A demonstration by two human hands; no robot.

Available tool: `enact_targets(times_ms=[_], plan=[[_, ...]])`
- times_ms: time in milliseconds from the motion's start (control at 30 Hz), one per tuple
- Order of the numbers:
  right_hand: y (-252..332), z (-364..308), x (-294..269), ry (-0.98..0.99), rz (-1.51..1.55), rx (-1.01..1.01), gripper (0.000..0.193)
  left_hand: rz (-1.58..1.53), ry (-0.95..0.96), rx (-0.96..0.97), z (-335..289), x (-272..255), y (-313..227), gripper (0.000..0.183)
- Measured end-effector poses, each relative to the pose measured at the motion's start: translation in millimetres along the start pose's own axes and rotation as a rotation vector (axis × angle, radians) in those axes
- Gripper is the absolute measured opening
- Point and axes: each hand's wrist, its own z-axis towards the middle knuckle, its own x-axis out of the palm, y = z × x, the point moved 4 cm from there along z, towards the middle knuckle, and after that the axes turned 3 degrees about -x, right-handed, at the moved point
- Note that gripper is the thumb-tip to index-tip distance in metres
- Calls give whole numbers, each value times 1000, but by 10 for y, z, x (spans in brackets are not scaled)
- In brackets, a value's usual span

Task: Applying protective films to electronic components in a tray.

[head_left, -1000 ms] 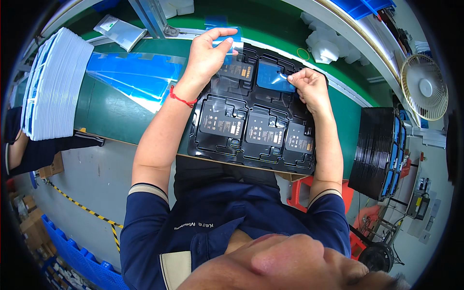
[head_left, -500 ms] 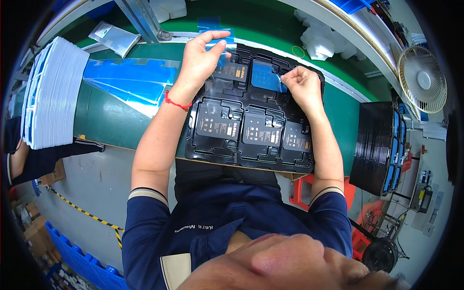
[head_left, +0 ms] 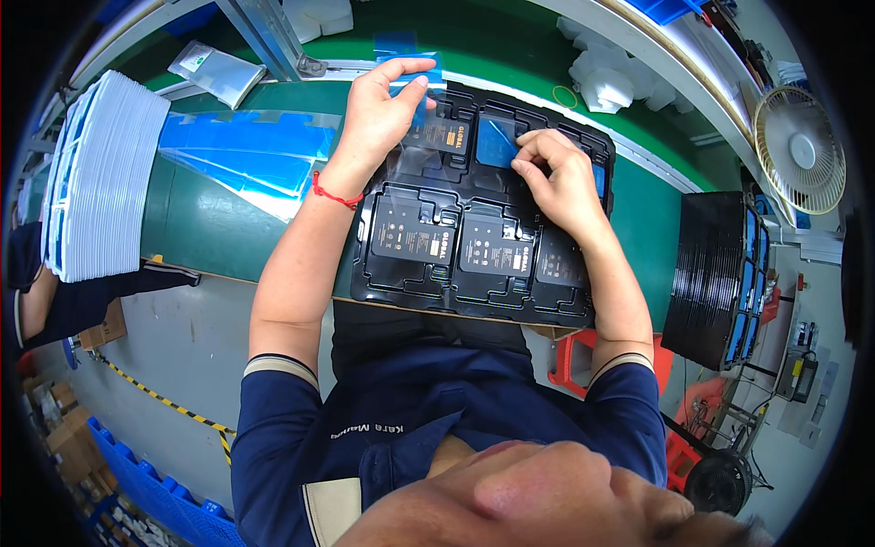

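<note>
A blue film (head_left: 491,146) is seen over the upper middle compartment of a black tray (head_left: 401,294), with a pale diagonal edge leading to the right hand (head_left: 558,178). The film's edge is pinched there between thumb and curled fingers, though the exact contact is covered by the fingers themselves. Whatever lies under the film cannot be made out. Beyond the right hand, only a sliver of blue is left visible in the next compartment.

The left hand (head_left: 390,102) is raised over the tray's upper left corner, thumb and forefinger spread apart. A blue strip (head_left: 419,77) is seen between them, but whether it is gripped cannot be told, since the other fingers are hidden.

In the lower row of the tray, three dark printed pieces (head_left: 492,246) are held in compartments; the rightmost is partly covered by the right wrist. Another dark piece (head_left: 440,135) is set at the upper left, overlaid by glare.

The tray is rested on a green surface (head_left: 200,237), between fanned blue sheets (head_left: 246,146) and a black stack (head_left: 706,283). At the left, another person's arm (head_left: 35,292) is cut off by the dark rim.
</note>
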Motion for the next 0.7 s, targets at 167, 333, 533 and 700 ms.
enact_targets(times_ms=[167, 333, 533, 700], plan=[[-193, -13, 58, 110, 1109, 311, 6, 2, -13, 24, 21, -20, 23, 22], [-466, -56, 11, 19, 1163, 550, 10, 11, 12, -26, 17, -17, 29, 22], [-510, -37, 32, -47, 848, 606, 12, 1, 16, -11, 12, -18, 26, 22], [-542, -19, 38, -30, 794, 659, 10, 16, 26, -52, 3, -10, 7, 22]])
